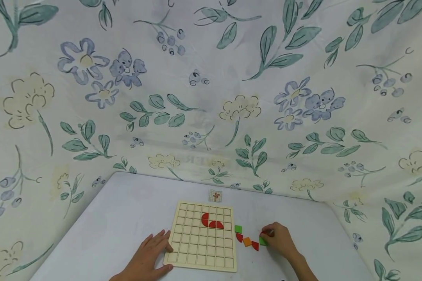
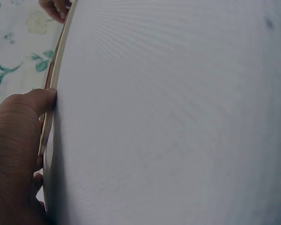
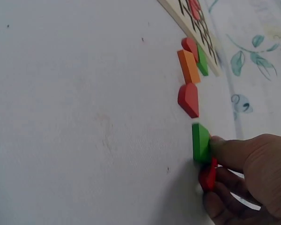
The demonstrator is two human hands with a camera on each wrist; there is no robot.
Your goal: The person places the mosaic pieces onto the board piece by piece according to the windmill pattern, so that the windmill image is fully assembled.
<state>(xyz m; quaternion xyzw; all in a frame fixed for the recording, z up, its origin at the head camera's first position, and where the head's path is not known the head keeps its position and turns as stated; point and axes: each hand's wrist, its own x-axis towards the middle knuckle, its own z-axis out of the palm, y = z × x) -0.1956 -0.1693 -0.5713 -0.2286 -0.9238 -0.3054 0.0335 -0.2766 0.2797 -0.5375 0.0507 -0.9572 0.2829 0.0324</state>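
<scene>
A pale wooden grid board [image 1: 197, 267] lies on the table with several red quarter-circle pieces [image 1: 205, 219] in its cells. My left hand [image 1: 149, 255] rests at the board's left edge, fingers spread, thumb by the near corner; in the left wrist view the thumb [image 2: 42, 99] touches the rim. To the right of the board, my right hand [image 1: 281, 239] pinches a red quarter-circle piece [image 3: 207, 178] between thumb and fingers. The thumb is beside a green square piece [image 3: 200, 142] on the table; whether they touch is unclear.
Between board and right hand lie another green square [image 1: 238, 229], two red quarter-circles [image 1: 255, 246] and an orange square [image 1: 247, 242]. Behind the board is a small card [image 1: 215, 196] printed with a red pattern on a grid. Floral cloth [image 1: 204, 117] hangs around the white table.
</scene>
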